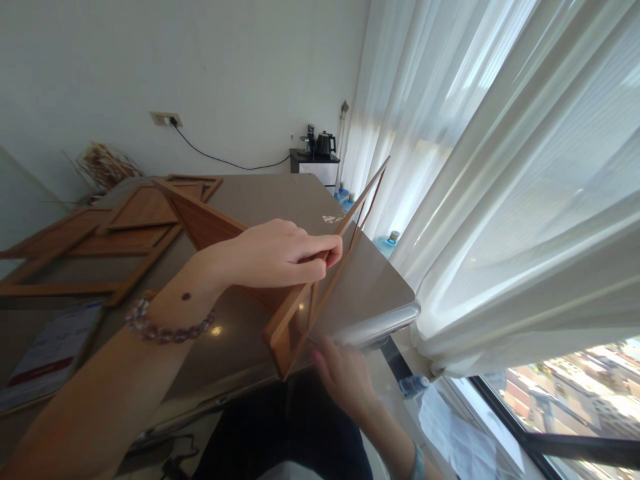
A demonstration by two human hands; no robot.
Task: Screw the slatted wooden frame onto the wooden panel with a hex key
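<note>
My left hand (280, 253), wearing a beaded bracelet, is closed over the upper edge of a brown wooden frame (283, 327). The frame stands tilted on its edge near the table's front corner, with thin strips reaching up and away to the right. Another wooden panel (200, 217) slants behind my left wrist and partly hides there. Low at the frame's near right edge is my right hand (345, 373), its fingers curled against the wood; the fingertips are blurred and partly hidden.
Flat wooden frames and panels (140, 210) lie on the left of the grey table (270, 193), beside a printed sheet (55, 353). A black kettle (326, 143) stands on a small cabinet at the back. White curtains (450, 133) hang on the right, near water bottles (387, 243).
</note>
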